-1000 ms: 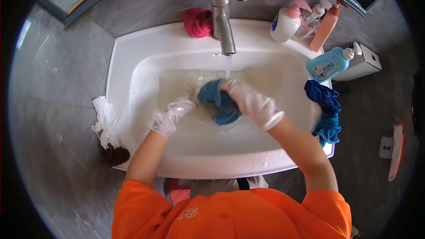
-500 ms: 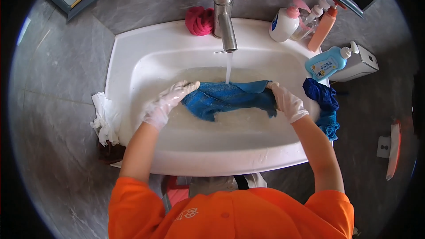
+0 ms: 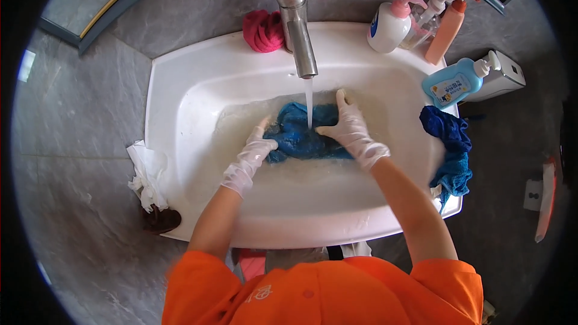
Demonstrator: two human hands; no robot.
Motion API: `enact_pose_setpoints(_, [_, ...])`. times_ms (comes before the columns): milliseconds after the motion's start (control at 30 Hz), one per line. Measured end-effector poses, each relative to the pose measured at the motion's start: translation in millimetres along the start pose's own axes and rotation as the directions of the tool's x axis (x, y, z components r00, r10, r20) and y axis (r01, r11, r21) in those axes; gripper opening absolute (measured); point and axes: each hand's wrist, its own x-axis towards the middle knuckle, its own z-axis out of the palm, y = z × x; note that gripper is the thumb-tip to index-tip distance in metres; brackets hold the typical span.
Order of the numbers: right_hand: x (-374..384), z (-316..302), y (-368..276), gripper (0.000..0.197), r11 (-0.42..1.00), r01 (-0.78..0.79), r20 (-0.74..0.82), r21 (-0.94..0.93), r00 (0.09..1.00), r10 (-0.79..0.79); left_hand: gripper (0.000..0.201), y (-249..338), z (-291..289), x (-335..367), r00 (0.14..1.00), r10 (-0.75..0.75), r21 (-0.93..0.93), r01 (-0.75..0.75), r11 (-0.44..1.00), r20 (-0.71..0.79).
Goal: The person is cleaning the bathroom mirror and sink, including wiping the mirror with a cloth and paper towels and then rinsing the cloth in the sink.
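Note:
A soaked blue cloth [image 3: 301, 142] lies bunched in the water of the white sink [image 3: 165, 105], under the stream from the metal faucet [image 3: 302, 42]. My left hand [image 3: 255, 150], in a thin whitish glove, touches the cloth's left edge, its thumb and fingers apart. On the right side, my right hand [image 3: 350, 132], gloved alike, rests over the cloth with thumb and fingers spread wide. Some fingertips are hidden by the cloth and cloudy water.
A pink cloth [image 3: 264, 31] sits beside the faucet. Pump bottles, one white [image 3: 388, 29], one orange [image 3: 447, 31] and one light blue [image 3: 453, 84], stand at the right. Wet blue cloths [image 3: 448, 144] hang over the right rim, white crumpled paper [image 3: 147, 171] over the left.
The blue cloth was stretched between both hands; now it is bunched down in the water. My hands have come closer together, and their grip on its ends has loosened.

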Motion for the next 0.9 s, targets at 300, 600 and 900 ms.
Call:
enact_pose_setpoints(300, [-43, 29, -107, 0.034, 0.663, 0.215, -0.166, 0.717, 0.977, -0.137, 0.071, 27, 15, 12, 0.945, -0.194, -0.961, 0.275, 0.04, 0.263])
enact_pose_setpoints(600, [3, 5, -86, 0.029, 0.955, 0.0, -0.167, 0.295, 0.985, 0.052, 0.043, 57, 26, 20, 0.899, -0.366, -0.873, 0.365, 0.325, 0.239])
enact_pose_setpoints(900, [-9, 26, 15, 0.054, 0.979, 0.058, -0.269, -0.194, 0.957, -0.11, 0.088, 35, -25, 15, 0.975, 0.15, 0.552, -0.034, 0.833, -0.166])
